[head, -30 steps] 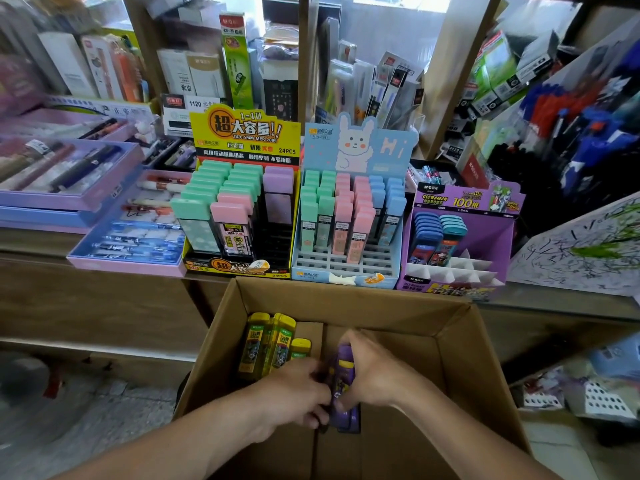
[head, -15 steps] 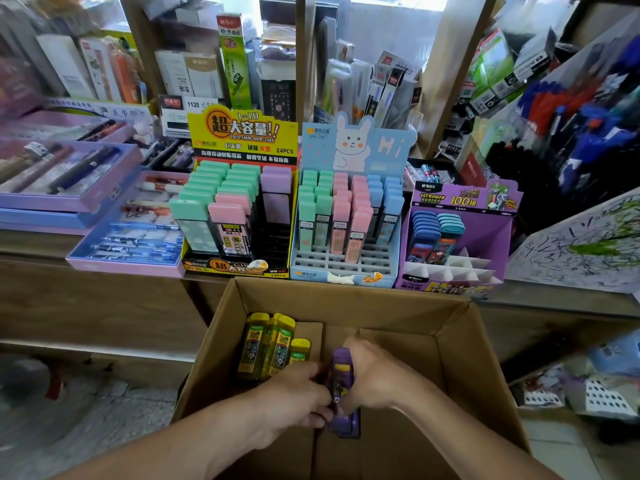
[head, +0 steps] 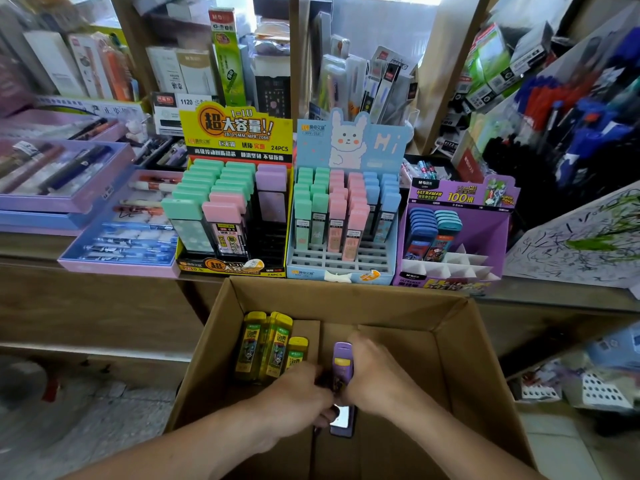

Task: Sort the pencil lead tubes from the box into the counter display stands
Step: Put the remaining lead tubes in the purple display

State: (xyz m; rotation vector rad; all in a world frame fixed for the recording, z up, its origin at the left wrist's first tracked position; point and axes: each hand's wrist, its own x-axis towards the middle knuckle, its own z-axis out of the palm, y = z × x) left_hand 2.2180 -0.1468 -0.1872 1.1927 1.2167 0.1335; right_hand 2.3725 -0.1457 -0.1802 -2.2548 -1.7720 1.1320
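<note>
The long wooden desk (head: 86, 306) runs across the shop, with crowded shelves (head: 194, 71) of packaged stationery behind it. Against its front stands an open cardboard box (head: 450, 341), whose far wall rises between its contents and the displays above.

Three counter stands sit side by side on the desk edge. The yellow stand (head: 235, 133) holds green, pink and lilac tubes, with bare black slots at its right front. The blue stand (head: 349, 140) with the rabbit card holds green, pink and blue tubes, and its front rows of slots are open. The purple stand (head: 460, 195) has a few blue and teal tubes at the back left and white dividers in front. Lilac pen trays (head: 117, 237) lie left of them, touching the yellow stand.

In the box, three yellow tubes (head: 263, 344) lean upright against the left wall. Just right of them a small bunch of purple tubes (head: 343, 362) stands near the middle. The left hand (head: 298, 396) and the right hand (head: 374, 379) meet around it, fingers of both curled tight on the bunch. They hide its middle, so only the top cap and a shiny lower end show.

Compared with a second ago, little has changed: both hands stay low in the box on the same bunch, and the yellow tubes have not moved.
</note>
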